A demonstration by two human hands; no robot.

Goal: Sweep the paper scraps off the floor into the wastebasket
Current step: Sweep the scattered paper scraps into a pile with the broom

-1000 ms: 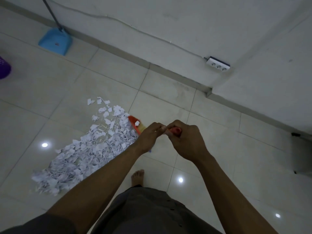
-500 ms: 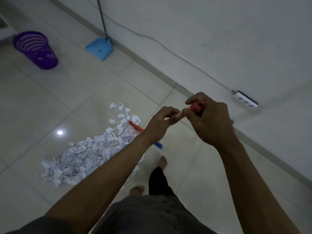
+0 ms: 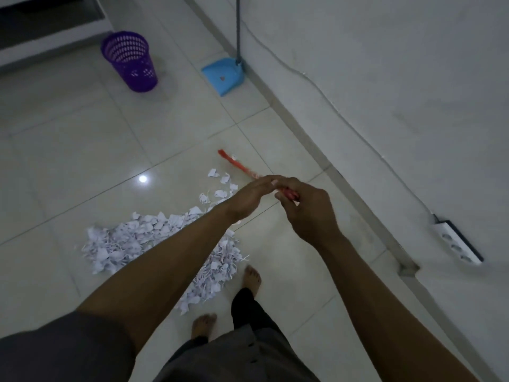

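— Where are the paper scraps?

— Heaped in a long white pile on the tiled floor, just ahead of the person's bare feet. The left forearm crosses over the middle of the pile and hides part of it. A few loose pieces trail off its far end, towards the red broom stick.

— And the stick itself?

— It slants from the hands out over the floor. Whether its far tip touches the tiles, I cannot tell.

— The hands?

— The right hand has its fingers curled round the near end of the stick. The left hand reaches across, its fingers fairly straight and their tips on the stick right where the right hand holds it. Its thumb is hidden, so I cannot tell whether it pinches the stick or only touches it.

— The wastebasket?

— The purple mesh wastebasket stands upright, well apart from the pile, at the far left.

— Anything else?

— A blue dustpan sits at the foot of the wall, to the right of the basket, with its grey pole rising beside the wall. A thin white cable runs down the wall to a white power strip low on the right.
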